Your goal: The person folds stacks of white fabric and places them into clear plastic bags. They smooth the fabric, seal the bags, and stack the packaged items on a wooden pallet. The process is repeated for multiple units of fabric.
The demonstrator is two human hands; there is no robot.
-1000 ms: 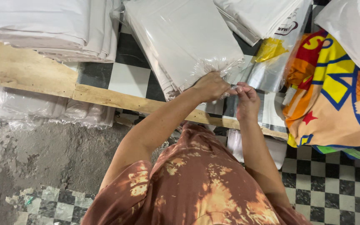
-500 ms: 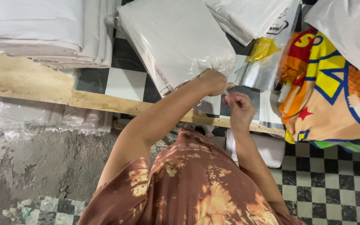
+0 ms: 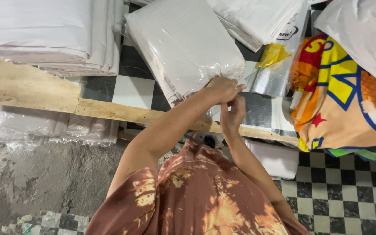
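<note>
On my left, folded white cloth stacks [image 3: 44, 35] lie on the table [image 3: 27, 85], and the white bagged packet [image 3: 183, 43] rests just above my hands, tilted. My left hand [image 3: 223, 88] is clenched on the packet's bunched plastic corner; my right hand [image 3: 233, 114], just below and touching it, has fingers curled, but I cannot tell what it pinches. The colourful printed bag [image 3: 340, 100] is cut off at right.

**Checkered floor and wooden plank**

A black-and-white checkered tile floor [image 3: 133, 89] carries a pale wooden plank [image 3: 27, 89], a white fabric bundle wrapped in clear plastic [image 3: 181, 45], stacked folded white cloth [image 3: 44, 30] and a bright cartoon-print bag [image 3: 340, 95]; rough grey concrete [image 3: 44, 178] adjoins it
</note>
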